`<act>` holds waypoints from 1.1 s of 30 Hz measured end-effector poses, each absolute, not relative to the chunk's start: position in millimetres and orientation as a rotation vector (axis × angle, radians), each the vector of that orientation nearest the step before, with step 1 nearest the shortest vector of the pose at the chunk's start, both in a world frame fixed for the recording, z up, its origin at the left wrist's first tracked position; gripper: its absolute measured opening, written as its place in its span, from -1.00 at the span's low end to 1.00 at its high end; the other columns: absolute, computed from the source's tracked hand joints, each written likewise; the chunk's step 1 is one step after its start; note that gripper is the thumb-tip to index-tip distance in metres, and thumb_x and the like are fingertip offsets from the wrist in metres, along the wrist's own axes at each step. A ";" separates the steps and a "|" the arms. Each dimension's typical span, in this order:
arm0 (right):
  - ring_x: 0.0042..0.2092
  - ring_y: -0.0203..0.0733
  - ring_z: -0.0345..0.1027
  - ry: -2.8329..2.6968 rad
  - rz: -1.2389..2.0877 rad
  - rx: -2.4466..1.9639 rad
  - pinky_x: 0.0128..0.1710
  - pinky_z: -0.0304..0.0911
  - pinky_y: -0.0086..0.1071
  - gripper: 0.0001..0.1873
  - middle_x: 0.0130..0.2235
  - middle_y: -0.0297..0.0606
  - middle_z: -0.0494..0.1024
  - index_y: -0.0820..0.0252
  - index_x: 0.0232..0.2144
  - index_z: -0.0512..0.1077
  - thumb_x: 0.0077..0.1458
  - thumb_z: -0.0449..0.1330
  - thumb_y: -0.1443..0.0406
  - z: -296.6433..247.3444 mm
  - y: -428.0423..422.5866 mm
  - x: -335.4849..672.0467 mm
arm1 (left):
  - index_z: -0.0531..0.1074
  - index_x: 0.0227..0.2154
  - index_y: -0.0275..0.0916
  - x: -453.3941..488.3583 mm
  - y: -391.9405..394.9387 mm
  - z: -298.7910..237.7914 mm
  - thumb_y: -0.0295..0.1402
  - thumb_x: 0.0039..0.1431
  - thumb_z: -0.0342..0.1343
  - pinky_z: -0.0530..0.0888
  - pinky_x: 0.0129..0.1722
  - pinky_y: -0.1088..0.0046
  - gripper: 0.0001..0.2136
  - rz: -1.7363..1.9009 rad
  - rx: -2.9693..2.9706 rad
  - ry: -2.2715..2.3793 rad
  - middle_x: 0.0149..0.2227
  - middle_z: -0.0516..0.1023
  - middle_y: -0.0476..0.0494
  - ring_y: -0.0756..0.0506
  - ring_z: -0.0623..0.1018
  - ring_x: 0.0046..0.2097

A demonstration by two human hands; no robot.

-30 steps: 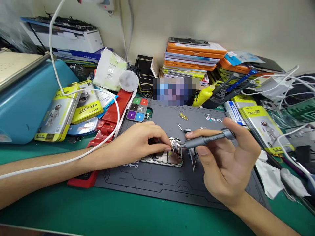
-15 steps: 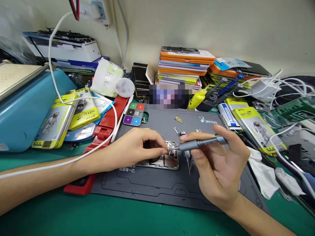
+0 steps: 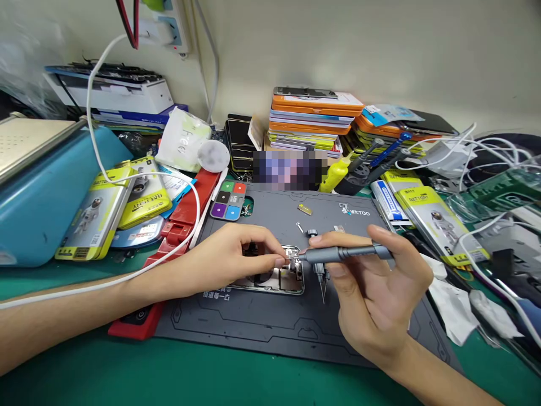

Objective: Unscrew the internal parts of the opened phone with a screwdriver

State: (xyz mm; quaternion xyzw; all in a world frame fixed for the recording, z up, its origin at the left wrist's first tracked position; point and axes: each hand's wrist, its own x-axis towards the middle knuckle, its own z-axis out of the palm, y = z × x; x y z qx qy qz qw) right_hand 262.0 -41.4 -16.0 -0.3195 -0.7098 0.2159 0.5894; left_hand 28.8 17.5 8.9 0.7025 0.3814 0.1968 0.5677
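An opened phone point(image 3: 291, 285) lies on the grey work mat, its inner parts bare and its left part hidden under my left hand point(image 3: 236, 254). Thumb and forefinger of that hand are pinched together at the tip of a grey screwdriver; whatever sits between them is too small to make out. My right hand point(image 3: 380, 282) grips the screwdriver point(image 3: 344, 254), holding it almost level, with its bit pointing left over the phone's right part. Behind the screwdriver, partly covered by it, a dark tool with thin pointed ends point(image 3: 320, 276) rests on the mat.
A colour-blocked screw tray point(image 3: 229, 200) and a small yellow piece point(image 3: 305, 210) lie on the mat point(image 3: 236, 327). Battery packs point(image 3: 443, 223) flank it. A white cable point(image 3: 169, 256) crosses my left forearm. Stacked boxes point(image 3: 315, 110) stand against the wall.
The camera view has tilted slightly, so the scene sits a little lower. Both hands keep nearly the same pose, the screwdriver still at the left fingertips.
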 end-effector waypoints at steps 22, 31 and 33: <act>0.09 -0.23 0.58 -1.532 0.627 -0.805 0.10 0.57 -0.25 -0.33 0.05 -0.29 0.64 -0.15 0.40 0.24 0.43 0.14 0.55 -13.7 -43.4 260.0 | 0.67 -0.23 -0.21 29.3 16.6 8.3 -0.25 0.38 0.29 0.51 -0.20 0.43 -0.85 0.490 1.612 0.864 -0.18 0.71 -0.12 -0.13 0.62 -0.13; 0.07 -0.26 0.56 -1.439 0.715 -0.835 0.11 0.51 -0.30 -0.41 0.02 -0.33 0.66 -0.19 0.38 0.26 0.47 0.14 0.47 -13.1 -43.8 261.0 | 0.60 -0.29 -0.21 29.2 16.2 16.3 -0.24 0.37 0.28 0.40 -0.28 0.49 -0.84 0.432 1.515 0.883 -0.30 0.61 0.01 -0.03 0.51 -0.28; 0.04 -0.25 0.56 -1.421 0.735 -0.853 0.08 0.52 -0.30 -0.43 0.02 -0.32 0.67 -0.20 0.37 0.26 0.48 0.15 0.45 -12.6 -44.7 262.0 | 0.57 -0.32 -0.22 28.7 16.0 18.8 -0.27 0.38 0.25 0.39 -0.27 0.48 -0.84 0.431 1.471 0.868 -0.32 0.60 0.02 -0.03 0.50 -0.28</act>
